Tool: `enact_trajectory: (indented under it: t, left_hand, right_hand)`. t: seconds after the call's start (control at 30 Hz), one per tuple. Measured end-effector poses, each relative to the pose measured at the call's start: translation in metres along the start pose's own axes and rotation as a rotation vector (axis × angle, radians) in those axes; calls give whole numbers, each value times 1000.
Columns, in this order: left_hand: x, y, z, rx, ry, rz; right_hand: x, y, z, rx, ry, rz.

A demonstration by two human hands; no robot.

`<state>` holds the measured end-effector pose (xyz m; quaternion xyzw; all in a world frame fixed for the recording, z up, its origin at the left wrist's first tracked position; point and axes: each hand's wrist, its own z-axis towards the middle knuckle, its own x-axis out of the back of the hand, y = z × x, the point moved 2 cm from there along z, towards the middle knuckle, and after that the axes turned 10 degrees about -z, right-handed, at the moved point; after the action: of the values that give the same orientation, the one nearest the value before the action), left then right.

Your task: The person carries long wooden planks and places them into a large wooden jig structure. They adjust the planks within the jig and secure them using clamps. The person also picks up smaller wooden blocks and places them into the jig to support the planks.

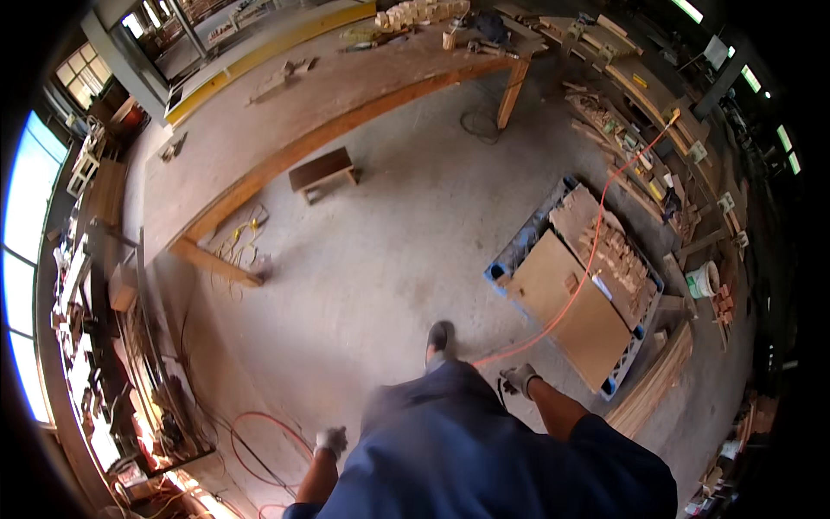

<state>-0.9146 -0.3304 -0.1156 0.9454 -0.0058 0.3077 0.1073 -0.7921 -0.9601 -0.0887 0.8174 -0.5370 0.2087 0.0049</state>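
My left hand (331, 441), in a pale grey work glove, hangs low at my left side with its fingers curled; nothing shows in it. On the other side my right hand (520, 379), gloved too, is closed around a small black object (507, 386) whose kind I cannot make out. An orange hose (571, 300) runs from the right-hand bench across a pallet stack and reaches the floor beside my right hand. Whether it joins the black object is hidden. One dark shoe (440, 334) shows ahead of my body on the concrete floor.
A long wooden table (285, 117) spans the far left. Under its edge stands a low brown stool (322, 170). Cardboard (566, 303) and wood pieces lie on a blue pallet (494, 271) at right. A red hose (246, 417) and yellow cord (251, 227) lie on the floor.
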Motion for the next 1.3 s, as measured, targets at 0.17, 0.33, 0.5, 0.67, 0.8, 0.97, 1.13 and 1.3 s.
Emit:
enact_trajectory:
  t: [0.17,0.33,0.5,0.67,0.8,0.97,1.13,1.3]
  left_hand:
    - [64,47,46,231,191,-1117]
    - [133,48,183,17,208,-544]
    - [261,26,249,131,239,-1427]
    - [359,-10,345,-159,167,-327]
    - [498,-35,396,-29,371,-517]
    - [652,-35,399,169,567,-1772]
    - [670,-24,405,400,694,-1939]
    - [557,-6,418,846,419,-1797]
  right_hand:
    - [123,-217,11,368,254,-254]
    - [182,-424,38,361,100,79]
    - [211,-550,69,426,55,83]
    - [225,-659,78,426,38,76]
    - [237,-742,102,464,26,84]
    - [262,-864,113,498,15,54]
    - [293,-1001,159,586,-19,86]
    - [341,-1120,243,707,-94,253]
